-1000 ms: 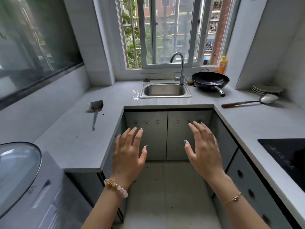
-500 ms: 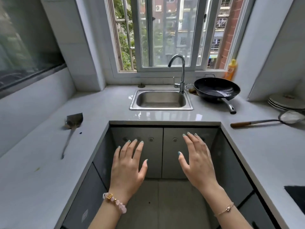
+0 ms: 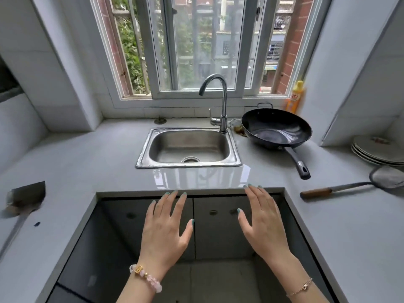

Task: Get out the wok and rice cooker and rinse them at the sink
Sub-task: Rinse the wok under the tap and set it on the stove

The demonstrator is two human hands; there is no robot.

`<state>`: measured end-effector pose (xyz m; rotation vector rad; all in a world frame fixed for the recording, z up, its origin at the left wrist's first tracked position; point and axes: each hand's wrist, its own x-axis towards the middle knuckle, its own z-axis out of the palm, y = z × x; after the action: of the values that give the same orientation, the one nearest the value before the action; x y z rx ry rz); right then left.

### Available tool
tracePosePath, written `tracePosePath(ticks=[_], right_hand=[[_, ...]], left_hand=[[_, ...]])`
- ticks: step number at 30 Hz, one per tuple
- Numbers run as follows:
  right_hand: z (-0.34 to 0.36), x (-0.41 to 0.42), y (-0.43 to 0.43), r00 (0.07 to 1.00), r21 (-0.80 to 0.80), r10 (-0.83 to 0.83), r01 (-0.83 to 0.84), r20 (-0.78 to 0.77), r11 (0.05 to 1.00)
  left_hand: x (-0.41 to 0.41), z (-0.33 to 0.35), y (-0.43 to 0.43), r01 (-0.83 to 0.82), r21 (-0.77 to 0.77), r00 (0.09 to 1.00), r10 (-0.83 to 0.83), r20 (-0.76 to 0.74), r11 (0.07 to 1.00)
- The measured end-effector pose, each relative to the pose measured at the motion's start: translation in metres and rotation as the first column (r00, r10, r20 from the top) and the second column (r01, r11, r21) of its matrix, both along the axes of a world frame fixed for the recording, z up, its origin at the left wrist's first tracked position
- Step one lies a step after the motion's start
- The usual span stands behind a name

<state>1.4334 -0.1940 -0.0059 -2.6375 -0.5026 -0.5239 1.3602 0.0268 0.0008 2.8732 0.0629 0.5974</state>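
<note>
1. Holding left hand (image 3: 165,228) and right hand (image 3: 265,224) flat and spread, gripping nothing, near the front edge of the bench (image 3: 87,162).
2. Facing the sink (image 3: 144,149), straight ahead.
3. Spotting the wok (image 3: 276,127) on the bench just right of the sink, ahead and right of both hands, nearer the right hand.
4. Finding its handle (image 3: 297,162) pointing back toward the right hand.
5. Seeing no rice cooker anywhere; hidden or out of view.
</note>
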Motion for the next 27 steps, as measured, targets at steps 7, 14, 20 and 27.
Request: tracePosePath(ticks=[7,14,20,27], right_hand=[[-0.006,0.098,0.000,0.990,-0.023,-0.138,0.138,0.003,0.990],[-0.001,0.182,-0.023,0.941,-0.023,-0.339,0.339,-0.017,0.941],[-0.003,0.214,-0.074,0.872,-0.069,-0.483,0.478,-0.085,0.875],[-0.001,0.284,-0.124,0.771,0.212,-0.422,0.567,-0.478,0.796]], left_hand=[[0.133,-0.005,0.001,0.180,-0.019,0.984,-0.180,-0.003,0.983],[0.254,-0.002,-0.025,0.385,-0.165,0.914,-0.400,-0.071,0.908],[0.319,-0.003,-0.090,0.576,-0.306,0.762,-0.634,-0.134,0.758],[0.366,-0.023,-0.171,0.102,-0.857,0.601,-0.718,-0.351,0.505]])
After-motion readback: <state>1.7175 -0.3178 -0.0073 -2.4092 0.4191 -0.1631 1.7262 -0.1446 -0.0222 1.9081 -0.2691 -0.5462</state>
